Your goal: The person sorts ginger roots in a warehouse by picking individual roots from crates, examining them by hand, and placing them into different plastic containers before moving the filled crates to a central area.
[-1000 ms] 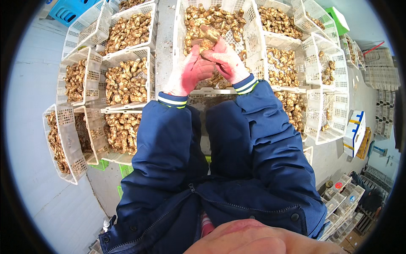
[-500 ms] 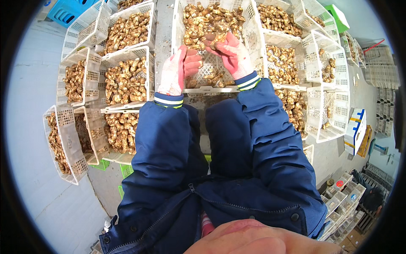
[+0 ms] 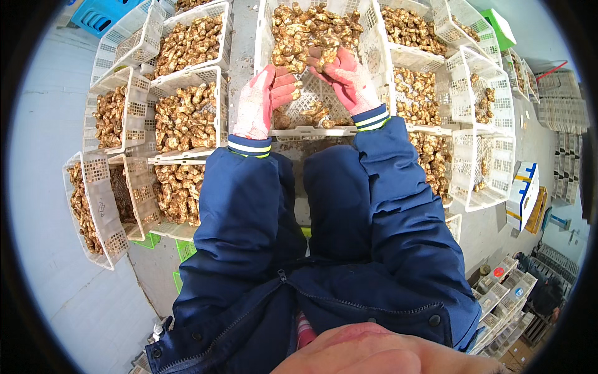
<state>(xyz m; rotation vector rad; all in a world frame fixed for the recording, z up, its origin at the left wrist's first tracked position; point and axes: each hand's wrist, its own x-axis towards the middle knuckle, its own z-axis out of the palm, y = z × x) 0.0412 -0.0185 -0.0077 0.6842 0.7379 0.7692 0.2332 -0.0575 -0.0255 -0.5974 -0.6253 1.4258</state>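
Directly before me is a white slotted crate (image 3: 261,47) holding brown-and-cream mushrooms (image 3: 311,28), heaped at its far end, with a few smaller ones (image 3: 317,115) at its near end. My right hand (image 3: 351,80), in a pink-and-white glove, is closed around a mushroom (image 3: 327,57) over the crate. My left hand (image 3: 266,96), gloved alike, sits by the crate's left wall with its fingers curled together and pointing inward. Small pale spots show at its fingertips; whatever lies inside the fingers is hidden.
White crates of mushrooms stand in rows on the left (image 3: 187,118) and right (image 3: 416,93), some tilted on edge. A blue crate (image 3: 99,17) is at the far left. Stacked crates (image 3: 507,293) and a white-and-blue box (image 3: 523,194) are at the right.
My right hand has shifted slightly right, with the mushroom still in its fingers. My left hand stays almost where it was.
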